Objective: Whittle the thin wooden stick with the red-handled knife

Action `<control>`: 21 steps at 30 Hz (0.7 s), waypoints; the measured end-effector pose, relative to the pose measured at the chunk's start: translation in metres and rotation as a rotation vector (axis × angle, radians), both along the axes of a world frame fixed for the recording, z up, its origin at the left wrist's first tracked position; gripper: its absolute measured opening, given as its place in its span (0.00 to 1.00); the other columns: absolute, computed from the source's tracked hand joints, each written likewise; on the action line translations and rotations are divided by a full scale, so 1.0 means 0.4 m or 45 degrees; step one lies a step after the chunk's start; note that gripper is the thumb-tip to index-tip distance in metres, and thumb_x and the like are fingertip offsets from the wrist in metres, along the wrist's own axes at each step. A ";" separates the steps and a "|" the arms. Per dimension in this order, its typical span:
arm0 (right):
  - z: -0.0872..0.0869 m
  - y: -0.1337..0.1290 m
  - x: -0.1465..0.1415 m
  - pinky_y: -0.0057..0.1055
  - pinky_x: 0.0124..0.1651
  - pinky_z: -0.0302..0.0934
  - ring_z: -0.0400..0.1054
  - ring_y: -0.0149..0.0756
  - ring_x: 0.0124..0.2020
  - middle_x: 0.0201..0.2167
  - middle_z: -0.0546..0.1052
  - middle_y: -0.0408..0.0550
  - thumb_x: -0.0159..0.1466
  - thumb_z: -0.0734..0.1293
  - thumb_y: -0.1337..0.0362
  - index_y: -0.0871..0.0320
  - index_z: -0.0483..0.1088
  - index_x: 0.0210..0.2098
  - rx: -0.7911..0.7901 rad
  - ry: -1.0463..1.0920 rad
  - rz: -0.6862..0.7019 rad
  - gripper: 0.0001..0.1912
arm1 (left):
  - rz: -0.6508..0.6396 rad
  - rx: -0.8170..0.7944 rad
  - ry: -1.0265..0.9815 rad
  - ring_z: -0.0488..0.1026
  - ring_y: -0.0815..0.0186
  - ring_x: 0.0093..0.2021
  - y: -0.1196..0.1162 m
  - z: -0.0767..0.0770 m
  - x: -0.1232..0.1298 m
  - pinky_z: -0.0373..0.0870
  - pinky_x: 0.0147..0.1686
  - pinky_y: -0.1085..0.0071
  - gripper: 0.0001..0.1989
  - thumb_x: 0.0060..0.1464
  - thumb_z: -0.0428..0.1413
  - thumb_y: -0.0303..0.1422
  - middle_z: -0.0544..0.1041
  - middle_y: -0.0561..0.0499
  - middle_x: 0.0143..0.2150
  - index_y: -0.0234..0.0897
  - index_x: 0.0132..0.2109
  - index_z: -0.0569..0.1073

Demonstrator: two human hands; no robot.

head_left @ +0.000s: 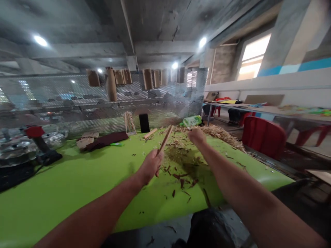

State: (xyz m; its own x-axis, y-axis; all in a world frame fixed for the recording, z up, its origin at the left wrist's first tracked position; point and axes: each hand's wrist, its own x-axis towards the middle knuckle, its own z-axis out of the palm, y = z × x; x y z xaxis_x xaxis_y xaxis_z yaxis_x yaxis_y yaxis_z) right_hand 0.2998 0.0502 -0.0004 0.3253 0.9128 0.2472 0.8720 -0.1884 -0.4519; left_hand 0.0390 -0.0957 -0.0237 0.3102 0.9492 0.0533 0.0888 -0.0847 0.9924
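My left hand (152,164) is closed around the lower end of a wooden stick (166,138), which slants up and away over the green tabletop (103,182). To the right, my right hand (197,135) is a fist held forward, apart from the stick. A thin tip seems to poke out at its front, but what it grips is too small and blurred to name. Pale wood shavings (177,142) and dark bark scraps (182,182) lie beneath and between the hands. Beyond the stick, a second pale wooden piece (150,133) rests on the table.
A black upright rectangle (144,123) and a green-labelled plastic bottle (191,121) stand or lie at the back, before a perforated metal screen (165,103). Shavings heap (223,135) along the right edge, near a red chair (263,137). Metal pots (17,151) sit far left.
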 end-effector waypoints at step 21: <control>-0.018 -0.094 -0.234 0.23 0.18 0.47 0.51 0.26 0.14 0.14 0.61 0.36 0.63 0.57 0.41 0.59 0.71 0.35 0.275 1.101 0.837 0.27 | -0.155 -0.191 -0.258 0.51 0.78 0.13 0.065 0.006 -0.026 0.46 0.11 0.82 0.11 0.59 0.53 0.37 0.59 0.63 0.23 0.41 0.47 0.62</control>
State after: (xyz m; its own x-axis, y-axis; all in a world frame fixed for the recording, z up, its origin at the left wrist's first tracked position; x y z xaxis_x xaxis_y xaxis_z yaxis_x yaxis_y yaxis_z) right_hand 0.2064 0.0125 -0.0076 -0.0672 0.9360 0.3456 0.1478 0.3519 -0.9243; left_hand 0.0288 -0.0696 -0.0212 0.4194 0.9077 -0.0122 -0.1146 0.0663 0.9912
